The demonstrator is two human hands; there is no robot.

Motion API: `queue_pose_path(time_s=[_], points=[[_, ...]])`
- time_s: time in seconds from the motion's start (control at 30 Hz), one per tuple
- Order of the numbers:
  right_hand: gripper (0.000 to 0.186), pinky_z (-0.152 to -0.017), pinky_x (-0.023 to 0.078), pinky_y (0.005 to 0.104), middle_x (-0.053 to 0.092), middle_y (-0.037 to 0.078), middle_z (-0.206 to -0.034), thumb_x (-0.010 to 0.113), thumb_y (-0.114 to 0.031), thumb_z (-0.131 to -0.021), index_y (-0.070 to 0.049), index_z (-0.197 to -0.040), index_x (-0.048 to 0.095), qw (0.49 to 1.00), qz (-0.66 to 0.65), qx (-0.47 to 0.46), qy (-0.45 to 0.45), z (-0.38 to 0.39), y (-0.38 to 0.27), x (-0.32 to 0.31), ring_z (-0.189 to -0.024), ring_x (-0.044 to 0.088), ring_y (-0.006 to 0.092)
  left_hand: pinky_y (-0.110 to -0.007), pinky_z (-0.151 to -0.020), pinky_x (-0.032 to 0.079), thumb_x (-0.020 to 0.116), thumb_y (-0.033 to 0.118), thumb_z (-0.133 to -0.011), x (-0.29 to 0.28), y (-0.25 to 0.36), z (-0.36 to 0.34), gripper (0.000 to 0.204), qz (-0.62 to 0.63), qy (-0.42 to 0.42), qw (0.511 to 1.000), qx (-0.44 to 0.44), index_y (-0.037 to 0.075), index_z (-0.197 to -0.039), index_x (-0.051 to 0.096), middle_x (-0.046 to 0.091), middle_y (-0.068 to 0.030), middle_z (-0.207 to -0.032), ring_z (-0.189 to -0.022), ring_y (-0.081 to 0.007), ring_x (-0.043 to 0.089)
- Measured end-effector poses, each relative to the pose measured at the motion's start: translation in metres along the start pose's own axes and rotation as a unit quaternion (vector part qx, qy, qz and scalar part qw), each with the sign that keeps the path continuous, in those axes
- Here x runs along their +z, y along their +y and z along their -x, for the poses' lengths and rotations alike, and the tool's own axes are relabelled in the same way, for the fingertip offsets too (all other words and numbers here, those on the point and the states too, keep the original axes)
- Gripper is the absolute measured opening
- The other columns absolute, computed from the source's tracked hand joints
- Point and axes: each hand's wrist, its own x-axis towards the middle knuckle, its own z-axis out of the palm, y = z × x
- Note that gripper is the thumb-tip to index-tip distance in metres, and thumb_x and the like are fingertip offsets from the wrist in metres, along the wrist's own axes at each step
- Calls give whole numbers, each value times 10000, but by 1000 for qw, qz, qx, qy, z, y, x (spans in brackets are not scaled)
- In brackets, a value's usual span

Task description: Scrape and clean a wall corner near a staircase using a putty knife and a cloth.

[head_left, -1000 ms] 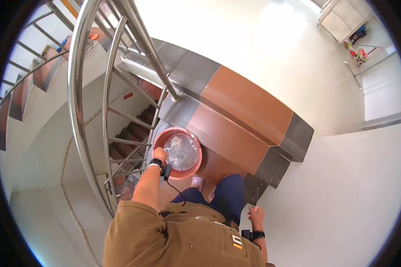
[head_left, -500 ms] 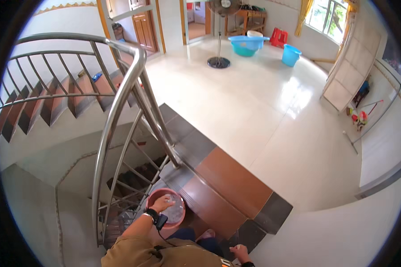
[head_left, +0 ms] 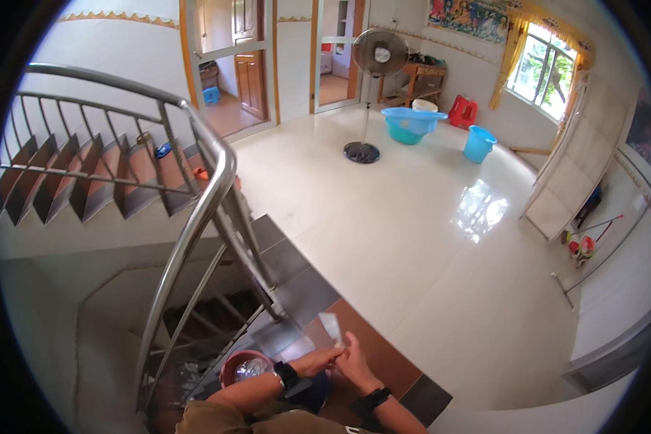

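Note:
My left hand [head_left: 317, 361] and my right hand [head_left: 350, 363] meet in front of me, above the brown and grey tiled steps. Between their closed fingers is the narrow lower end of a pale, flat piece [head_left: 330, 327], which widens upward. Its kind I cannot make out. A pink bucket [head_left: 227, 370] stands on a step beside my left forearm, partly covered by it. Inside the bucket lies something clear and shiny [head_left: 252, 369], water or thin plastic. Each wrist wears a black band.
A curved steel railing [head_left: 184, 239] runs along the stairwell on the left. On the pale floor stand a fan [head_left: 362, 152], a blue basin [head_left: 412, 118] over a green one, a blue bucket [head_left: 479, 145] and red stools [head_left: 463, 112]. A folded panel [head_left: 579, 159] leans at right.
My left hand has come out of the bucket and moved right. My right hand has risen to meet it, and the pale piece now shows between them. The view has tilted up.

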Motion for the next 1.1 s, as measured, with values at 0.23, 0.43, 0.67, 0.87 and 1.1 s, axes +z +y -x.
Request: queue_pose_path(time_s=[0.23, 0.43, 0.67, 0.87, 1.1], points=[[590, -709, 443, 284, 532, 109, -901, 552, -211, -799, 8, -1249, 241, 989, -143, -16, 37, -18, -19, -44, -778, 517, 145, -288, -733, 456, 475, 269, -842, 53, 85, -28, 250, 53, 1, 997, -62, 57, -950, 551, 569, -55, -876, -794, -154, 558], [551, -741, 438, 315, 539, 159, -966, 595, -308, -780, 15, -1177, 388, 992, -98, 29, 77, -21, -37, -129, -848, 541, 219, -299, -754, 450, 493, 240, -844, 39, 141, -73, 220, 71, 112, 990, -44, 57, -954, 542, 545, -49, -887, -844, -158, 530], [617, -901, 348, 345, 510, 179, -1090, 570, -403, -776, 27, -1187, 405, 965, 139, 35, 221, 17, 59, -190, -1034, 476, 270, -305, -594, 460, 502, 255, -816, -81, 173, -134, 223, -61, 278, 954, -91, 41, -866, 536, 524, -59, -742, -651, -183, 532], [532, -816, 406, 316, 575, 159, -998, 473, -438, -827, 11, -1109, 503, 954, -131, 271, 2, -18, 51, -276, -928, 540, 241, -286, -466, 382, 471, 338, -790, -94, 236, -112, 305, -147, 428, 886, -96, 81, -661, 572, 514, -33, -570, -511, -150, 498], [507, -674, 459, 324, 616, 106, -744, 454, -464, -809, 21, -857, 593, 935, 130, 213, -254, -67, 59, -364, -715, 582, 190, -306, -582, 430, 473, 332, -797, -66, 290, -65, 364, -128, 554, 817, -94, -1, -743, 610, 597, -78, -682, -615, -190, 560]])
